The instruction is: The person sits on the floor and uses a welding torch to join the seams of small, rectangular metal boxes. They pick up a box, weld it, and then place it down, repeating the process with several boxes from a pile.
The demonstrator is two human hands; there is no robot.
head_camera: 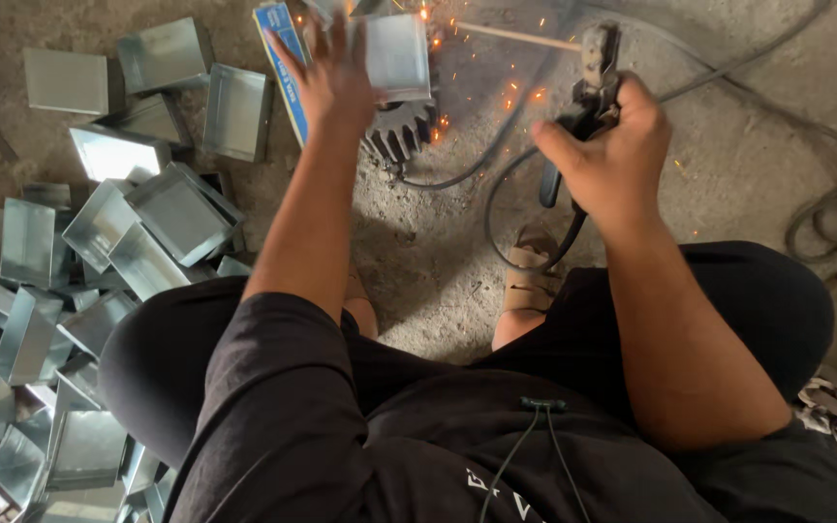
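metal box (pixel 394 53): a small box of thin, shiny sheet metal, set on a toothed gear (pixel 401 128) on the concrete floor (pixel 418 252), at the top of the view, sparks flying at its right edge.
left hand (pixel 333 77): laid on the box's left side, fingers spread wide and flat against it, steadying more than gripping.
right hand (pixel 612 160): fingers closed round the handle of a welding clamp (pixel 588 82); its thin rod (pixel 515 36) reaches left to the box's upper right corner.
handling: the box looks light, stiff and sharp along its cut edges, likely hot near the sparks; the safer hold seems the flat wall far from the weld.
cable (pixel 506 184): a dark lead loops from the clamp down past a sandalled foot (pixel 532 276).
blue carton (pixel 283 68): flat, just left of the hand, partly under it.
pile of boxes (pixel 99 261): many like boxes heaped on the floor at the person's left.
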